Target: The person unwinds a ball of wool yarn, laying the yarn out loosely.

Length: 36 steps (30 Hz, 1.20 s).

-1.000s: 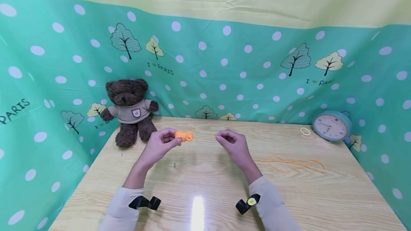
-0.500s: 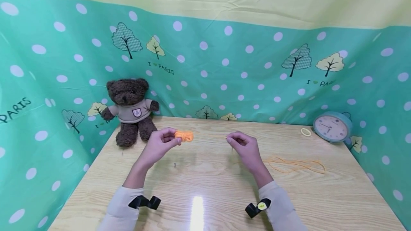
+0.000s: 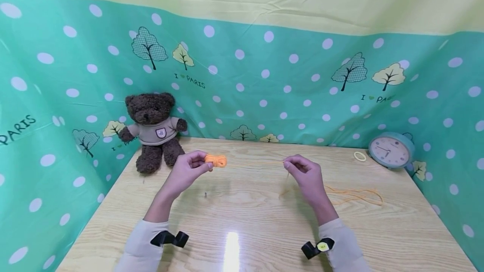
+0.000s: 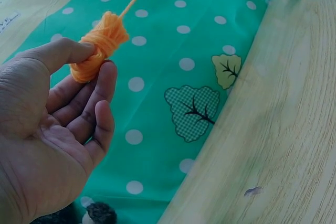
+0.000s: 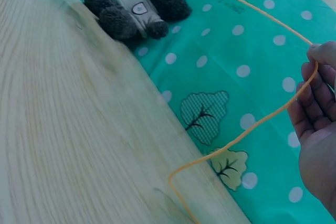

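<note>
My left grip (image 3: 190, 167) is closed, thumb against fingers, on the orange yarn bundle (image 3: 216, 160), held above the desk (image 3: 245, 213). A strand (image 5: 257, 125) runs from it across to my right grip (image 3: 305, 175), where thumb and fingertip pinch it closed; past that pinch, it sags downward. More loops (image 3: 355, 196) lie on the desk beyond my right wrist. The bear (image 3: 151, 131) sits behind my left grip; the ring (image 3: 361, 160) lies just beside the clock (image 3: 389, 150), far right.
</note>
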Motion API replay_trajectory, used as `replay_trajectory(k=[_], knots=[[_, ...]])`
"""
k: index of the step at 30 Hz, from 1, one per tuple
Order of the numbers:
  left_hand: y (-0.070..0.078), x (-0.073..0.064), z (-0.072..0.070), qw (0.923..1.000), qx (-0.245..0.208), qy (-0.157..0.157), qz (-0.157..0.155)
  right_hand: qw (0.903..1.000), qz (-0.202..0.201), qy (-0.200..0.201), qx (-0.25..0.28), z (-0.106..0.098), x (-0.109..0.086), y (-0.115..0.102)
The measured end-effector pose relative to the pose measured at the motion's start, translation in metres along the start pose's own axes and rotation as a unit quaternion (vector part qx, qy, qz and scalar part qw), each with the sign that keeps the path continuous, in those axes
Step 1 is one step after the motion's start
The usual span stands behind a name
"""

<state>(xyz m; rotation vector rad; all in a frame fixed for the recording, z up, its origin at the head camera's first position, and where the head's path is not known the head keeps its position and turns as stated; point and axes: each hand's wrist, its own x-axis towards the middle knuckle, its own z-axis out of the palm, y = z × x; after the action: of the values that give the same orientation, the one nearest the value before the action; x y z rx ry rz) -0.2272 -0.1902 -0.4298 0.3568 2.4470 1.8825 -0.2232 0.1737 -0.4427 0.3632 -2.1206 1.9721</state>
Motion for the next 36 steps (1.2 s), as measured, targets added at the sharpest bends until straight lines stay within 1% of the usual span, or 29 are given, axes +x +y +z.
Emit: replay_trajectory(k=[9, 14, 18, 23, 29, 32, 36], knots=[[0.002, -0.001, 0.0, 1.0, 0.0, -0.002, 0.0, 0.9988, 0.014, 0.046, 0.003, -0.02, -0.003, 0.001], [0.002, -0.002, 0.0, 1.0, 0.003, -0.004, -0.001, 0.9968, 0.013, 0.077, 0.016, -0.032, 0.0, -0.001], [0.002, -0.002, 0.0, 1.0, 0.004, -0.003, -0.001, 0.9947, 0.013, 0.101, 0.013, -0.04, 0.0, -0.003], [0.002, -0.002, 0.0, 1.0, 0.0, -0.003, -0.002, 0.9925, 0.009, 0.121, 0.016, -0.049, 0.001, -0.007], [0.001, -0.001, -0.001, 1.0, 0.001, -0.002, -0.003, 0.9892, 0.008, 0.14, 0.042, -0.056, 0.002, -0.01], [0.001, -0.001, -0.001, 1.0, 0.001, -0.002, -0.001, 0.9861, 0.004, 0.153, 0.065, -0.059, 0.002, -0.01], [0.001, -0.001, -0.001, 1.0, 0.003, 0.0, -0.004, 0.9822, -0.006, 0.171, 0.077, -0.063, 0.003, -0.011]])
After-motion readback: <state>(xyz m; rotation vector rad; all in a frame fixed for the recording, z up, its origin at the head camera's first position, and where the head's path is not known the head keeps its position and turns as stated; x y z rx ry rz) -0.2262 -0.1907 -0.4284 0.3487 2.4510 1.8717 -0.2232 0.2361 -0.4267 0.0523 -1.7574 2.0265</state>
